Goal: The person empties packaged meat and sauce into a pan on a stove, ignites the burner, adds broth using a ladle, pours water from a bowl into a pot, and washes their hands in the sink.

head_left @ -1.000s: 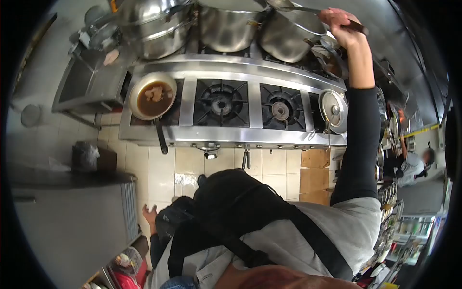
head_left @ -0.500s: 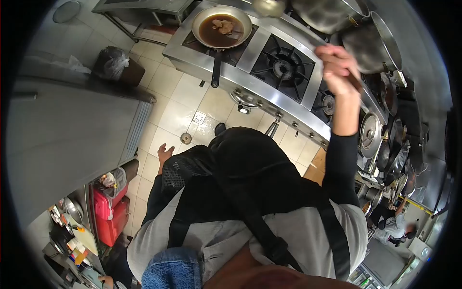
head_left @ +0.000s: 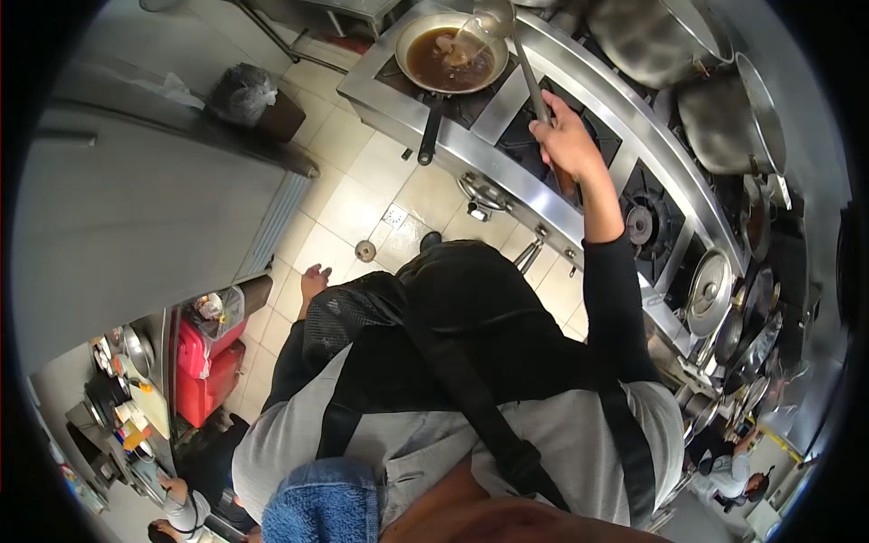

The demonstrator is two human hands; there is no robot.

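My right hand (head_left: 572,138) is wrapped round the handle of a long metal ladle (head_left: 529,80) above the stove. Tilted over the far right rim of a frying pan (head_left: 432,128), the ladle's bowl lets pale liquid run down into it. Brown sauce (head_left: 427,68) fills the pan bottom, with a lighter lump of food (head_left: 450,47) in the middle. The pan rests on the left burner, its black handle toward me. My left hand (head_left: 315,282) hangs low at my side over the floor, fingers apart and nothing in it.
Large metal pots (head_left: 724,118) stand along the back of the stove (head_left: 398,109). Lids and pans crowd the right side. A refrigerator-like steel cabinet (head_left: 163,208), a bin (head_left: 281,118) and red containers (head_left: 204,385) are on the left. Other people (head_left: 186,507) work at lower left and lower right.
My right hand has swung left with the ladle, bringing its bowl over the pan, and liquid now runs out. The view has shifted slightly; my left hand still hangs low.
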